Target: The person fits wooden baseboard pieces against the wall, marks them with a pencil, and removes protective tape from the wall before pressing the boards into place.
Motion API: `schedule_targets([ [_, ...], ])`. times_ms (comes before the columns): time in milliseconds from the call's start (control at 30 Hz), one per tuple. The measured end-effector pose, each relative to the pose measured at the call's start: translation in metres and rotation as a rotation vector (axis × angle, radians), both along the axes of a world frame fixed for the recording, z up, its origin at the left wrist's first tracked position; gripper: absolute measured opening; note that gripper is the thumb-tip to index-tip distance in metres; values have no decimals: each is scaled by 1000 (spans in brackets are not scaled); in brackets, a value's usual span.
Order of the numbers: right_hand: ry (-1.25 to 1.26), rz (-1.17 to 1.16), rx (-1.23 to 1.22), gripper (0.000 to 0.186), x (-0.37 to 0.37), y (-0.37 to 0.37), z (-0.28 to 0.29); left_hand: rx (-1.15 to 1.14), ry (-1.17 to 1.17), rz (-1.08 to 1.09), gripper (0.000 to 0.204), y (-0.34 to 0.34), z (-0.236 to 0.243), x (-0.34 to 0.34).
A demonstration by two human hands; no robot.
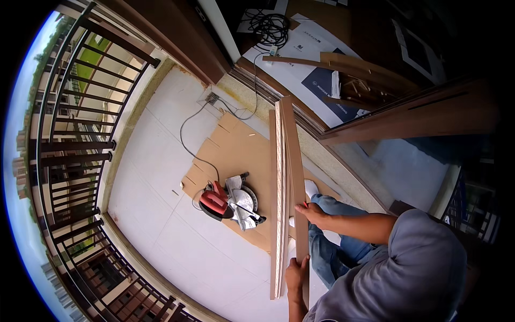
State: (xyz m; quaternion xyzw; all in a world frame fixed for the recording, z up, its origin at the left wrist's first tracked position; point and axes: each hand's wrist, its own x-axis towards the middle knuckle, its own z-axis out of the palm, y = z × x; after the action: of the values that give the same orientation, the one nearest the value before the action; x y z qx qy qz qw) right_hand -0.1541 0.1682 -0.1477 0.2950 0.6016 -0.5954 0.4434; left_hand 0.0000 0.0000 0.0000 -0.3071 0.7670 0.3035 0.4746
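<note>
As judged from grips and tool, step in hand: lining up or marking long brown trim, not cutting. Across the work, left to right: corded mitre saw (pixel 236 199), red housing, unattended; then pale-edged strip (pixel 279 177), lengthwise, near the saw but apart from it; then brown board (pixel 295 161), alongside that strip and slightly askew to it, in front of denim-clad legs (pixel 343 247). Left hand (pixel 296 273): closed around the lower part of the brown board, thumb at its right edge. Right hand (pixel 314 213): farther up the same board, fingers curled about a slim red tool (pixel 306 204), likely a pencil; tip contact with the wood, cannot tell. Support beneath both pieces: hidden. Called for next, as judged: firm left-hand grip, light controlled stroke on the right, no slip between the two pieces. Surface and room, again from the left: dark railing (pixel 80 145); pale tiled floor (pixel 155 177); black power cord (pixel 181 134) looping past a floor drain (pixel 212 99); slotted cardboard sheet (pixel 241 153) under the saw; sliding-door track (pixel 257 83); indoors, coiled cable (pixel 270 28), wooden strip (pixel 300 62), navy-and-white printed sheets (pixel 323 85); brown door frame (pixel 402 118) toward the right.
</note>
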Motion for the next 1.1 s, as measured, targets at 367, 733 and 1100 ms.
schedule_targets([
  [367, 230, -100, 42, 53, -165, 41, 122, 486, -126, 674, 56, -4, 150, 85],
  [733, 395, -14, -69, 41, -253, 29, 103, 437, 128, 546, 47, -33, 169, -67],
  [1100, 223, -167, 212, 31, -270, 142, 52, 359, 235, 314, 41, -85, 183, -332],
])
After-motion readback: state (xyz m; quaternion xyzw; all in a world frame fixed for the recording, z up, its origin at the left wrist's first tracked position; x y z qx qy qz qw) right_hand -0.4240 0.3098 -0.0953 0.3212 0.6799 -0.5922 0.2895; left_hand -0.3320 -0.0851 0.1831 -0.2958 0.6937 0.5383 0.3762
